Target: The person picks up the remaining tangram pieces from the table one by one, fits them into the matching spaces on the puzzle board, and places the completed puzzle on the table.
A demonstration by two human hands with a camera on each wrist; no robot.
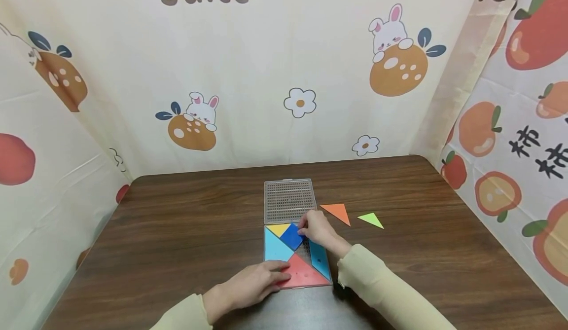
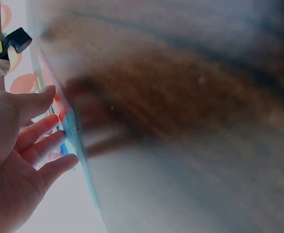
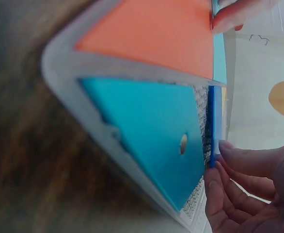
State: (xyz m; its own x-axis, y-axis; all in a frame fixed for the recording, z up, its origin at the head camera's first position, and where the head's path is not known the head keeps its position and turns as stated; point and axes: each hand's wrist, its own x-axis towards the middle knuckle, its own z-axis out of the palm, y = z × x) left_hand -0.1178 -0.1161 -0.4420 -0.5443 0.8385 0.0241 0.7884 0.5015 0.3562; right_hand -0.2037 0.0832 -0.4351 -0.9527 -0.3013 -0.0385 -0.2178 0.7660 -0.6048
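Observation:
My right hand (image 1: pixel 317 228) pinches the blue square (image 1: pixel 292 237) at its right corner, over the lower half of the open case; in the right wrist view thumb and fingers hold the blue piece (image 3: pixel 213 121) by its edge. My left hand (image 1: pixel 252 284) rests with extended fingers on the left part of the big red triangle (image 1: pixel 306 275) and the case's edge. Around the square lie a yellow triangle (image 1: pixel 277 229), a light blue triangle (image 1: pixel 274 247) and a blue parallelogram (image 1: pixel 319 259). In the left wrist view the left hand (image 2: pixel 30 141) touches the case.
The case's gridded lid (image 1: pixel 289 201) lies open behind the tray. An orange triangle (image 1: pixel 339 212) and a small green triangle (image 1: pixel 372 219) lie on the wooden table (image 1: pixel 186 221) to the right. Printed curtains (image 1: pixel 257 73) stand behind and at the sides.

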